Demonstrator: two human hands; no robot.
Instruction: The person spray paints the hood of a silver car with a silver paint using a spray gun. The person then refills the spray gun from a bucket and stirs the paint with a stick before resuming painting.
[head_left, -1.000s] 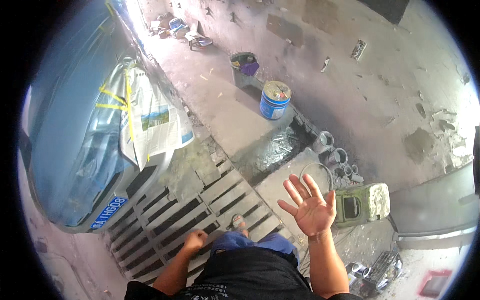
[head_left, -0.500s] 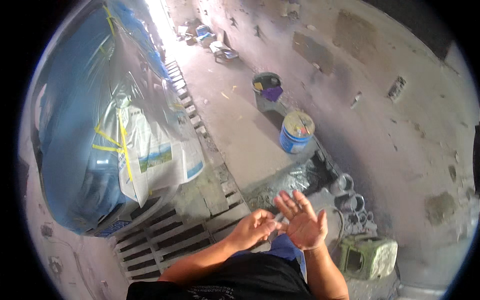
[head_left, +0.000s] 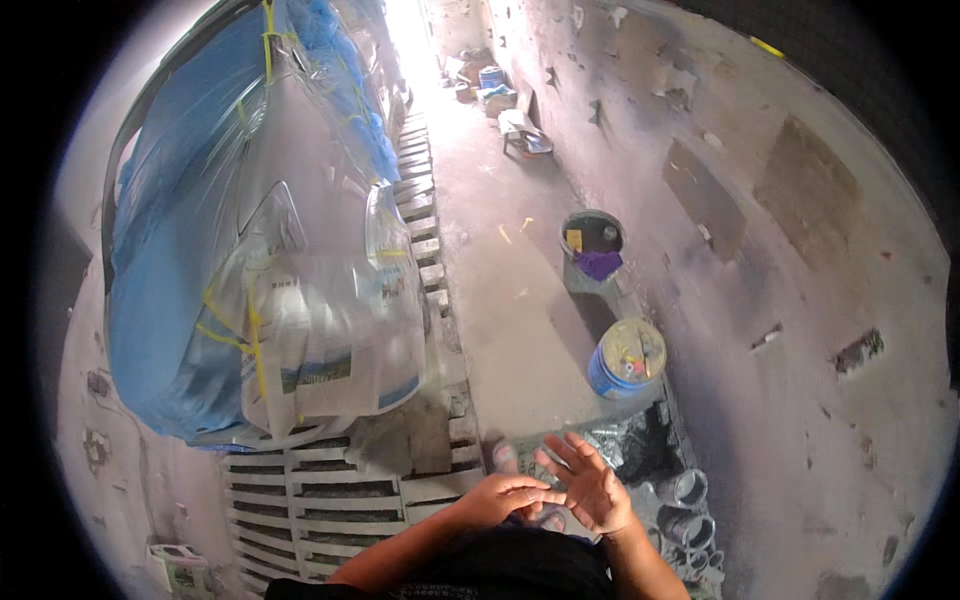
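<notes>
My left hand (head_left: 498, 498) is closed at the lower middle, its thumb and fingers pressed together against the little-finger side of my right hand. Whatever lies in that pinch, if anything, is too small to tell. My right hand (head_left: 592, 492) is open, palm up and fingers spread, with nothing on the palm. Ahead on the left stands a vehicle (head_left: 160, 300) wrapped in clear and blue plastic film. Newspaper sheets (head_left: 330, 385) cover its near end, held with yellow masking tape (head_left: 256, 345).
A blue bucket (head_left: 607, 376) with a stained lid stands right of centre. Beyond it is a dark bin (head_left: 592, 222) with a purple cloth. Grey pipe pieces (head_left: 688, 488) lie by the right wall. Slatted floor grating (head_left: 335, 505) runs below and beside the vehicle.
My view has turned rightwards and up, so the vehicle and buckets sit lower in it. Both hands stay together, the left pinched at the right, which remains spread.
</notes>
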